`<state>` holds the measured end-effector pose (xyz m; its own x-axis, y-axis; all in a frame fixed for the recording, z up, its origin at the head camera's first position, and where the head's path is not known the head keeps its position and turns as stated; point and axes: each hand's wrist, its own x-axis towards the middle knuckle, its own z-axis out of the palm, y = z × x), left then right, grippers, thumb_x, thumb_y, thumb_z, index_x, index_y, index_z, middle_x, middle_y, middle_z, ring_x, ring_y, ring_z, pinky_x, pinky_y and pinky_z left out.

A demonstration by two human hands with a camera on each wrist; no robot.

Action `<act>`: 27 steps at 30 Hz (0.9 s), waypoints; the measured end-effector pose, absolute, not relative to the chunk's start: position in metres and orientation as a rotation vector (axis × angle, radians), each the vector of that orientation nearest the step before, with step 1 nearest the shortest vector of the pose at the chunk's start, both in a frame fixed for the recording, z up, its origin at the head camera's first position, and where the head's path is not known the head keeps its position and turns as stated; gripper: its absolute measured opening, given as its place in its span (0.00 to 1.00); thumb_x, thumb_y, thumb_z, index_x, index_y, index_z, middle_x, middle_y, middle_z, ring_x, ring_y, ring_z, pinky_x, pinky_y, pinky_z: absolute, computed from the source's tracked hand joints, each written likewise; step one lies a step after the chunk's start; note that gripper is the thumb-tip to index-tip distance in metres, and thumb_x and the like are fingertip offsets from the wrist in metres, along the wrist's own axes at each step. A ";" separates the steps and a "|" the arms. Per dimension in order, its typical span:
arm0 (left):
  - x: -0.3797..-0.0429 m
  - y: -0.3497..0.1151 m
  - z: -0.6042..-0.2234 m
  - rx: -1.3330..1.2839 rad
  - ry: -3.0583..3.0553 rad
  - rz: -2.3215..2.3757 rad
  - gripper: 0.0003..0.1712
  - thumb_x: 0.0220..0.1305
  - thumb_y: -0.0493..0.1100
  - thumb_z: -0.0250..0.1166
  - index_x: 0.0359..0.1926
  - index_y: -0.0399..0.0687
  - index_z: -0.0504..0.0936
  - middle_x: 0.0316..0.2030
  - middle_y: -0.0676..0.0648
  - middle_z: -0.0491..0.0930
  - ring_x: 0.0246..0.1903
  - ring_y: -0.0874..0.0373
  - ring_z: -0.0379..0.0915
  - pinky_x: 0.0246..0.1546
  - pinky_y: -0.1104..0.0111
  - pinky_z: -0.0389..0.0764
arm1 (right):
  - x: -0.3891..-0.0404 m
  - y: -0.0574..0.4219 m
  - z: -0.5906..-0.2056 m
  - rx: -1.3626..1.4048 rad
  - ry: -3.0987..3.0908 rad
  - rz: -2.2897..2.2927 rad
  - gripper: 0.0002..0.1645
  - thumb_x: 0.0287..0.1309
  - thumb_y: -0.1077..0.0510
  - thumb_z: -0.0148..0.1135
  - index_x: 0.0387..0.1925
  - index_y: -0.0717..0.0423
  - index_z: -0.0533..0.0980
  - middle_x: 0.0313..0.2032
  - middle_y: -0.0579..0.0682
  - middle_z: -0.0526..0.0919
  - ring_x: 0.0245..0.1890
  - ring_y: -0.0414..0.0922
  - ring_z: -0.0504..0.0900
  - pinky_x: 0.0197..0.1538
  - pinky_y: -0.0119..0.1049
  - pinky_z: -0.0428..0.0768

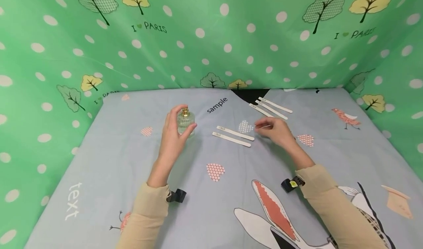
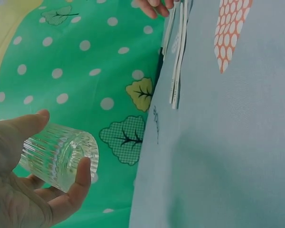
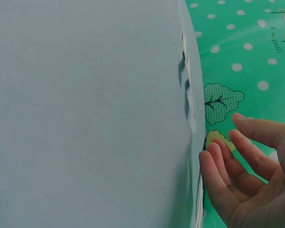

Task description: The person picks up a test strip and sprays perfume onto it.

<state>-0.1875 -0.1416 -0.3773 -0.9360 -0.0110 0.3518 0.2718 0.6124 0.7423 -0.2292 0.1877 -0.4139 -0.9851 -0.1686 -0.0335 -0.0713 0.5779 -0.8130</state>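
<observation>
My left hand point(image 1: 172, 133) grips a clear glass perfume bottle point(image 1: 185, 122) with a gold spray neck, holding it upright above the cloth. In the left wrist view the ribbed glass base point(image 2: 69, 156) of the bottle shows between thumb and fingers. To its right, two white paper test strips point(image 1: 232, 139) lie side by side on the table, small print at their left ends. Just past their right ends hovers my right hand point(image 1: 274, 129), its fingers loosely bent. The right wrist view shows nothing between the thumb and fingers point(image 3: 218, 183) of that hand.
Three more white strips point(image 1: 273, 109) lie fanned at the back, behind the right hand. A grey-blue printed cloth point(image 1: 191, 212) covers the table. Green dotted curtains point(image 1: 211, 47) hang along the back and sides. Both wrists wear small black cameras point(image 1: 180, 195).
</observation>
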 end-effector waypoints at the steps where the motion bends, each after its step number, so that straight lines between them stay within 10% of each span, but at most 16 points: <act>1: -0.188 -0.141 -0.377 -0.210 -2.518 -1.236 0.36 0.64 0.43 0.68 0.69 0.52 0.63 0.65 0.41 0.70 0.66 0.45 0.66 0.70 0.49 0.67 | -0.230 0.187 -0.415 -0.209 2.689 -1.383 0.17 0.62 0.61 0.66 0.50 0.64 0.81 0.47 0.64 0.86 0.37 0.38 0.84 0.36 0.24 0.79; 27: -0.204 -0.135 -0.387 -0.267 -2.502 -1.233 0.36 0.63 0.42 0.69 0.69 0.49 0.63 0.66 0.42 0.69 0.67 0.48 0.65 0.71 0.52 0.67 | -0.240 0.180 -0.428 -0.253 2.587 -1.183 0.17 0.55 0.64 0.71 0.48 0.64 0.82 0.35 0.56 0.83 0.33 0.43 0.77 0.34 0.28 0.75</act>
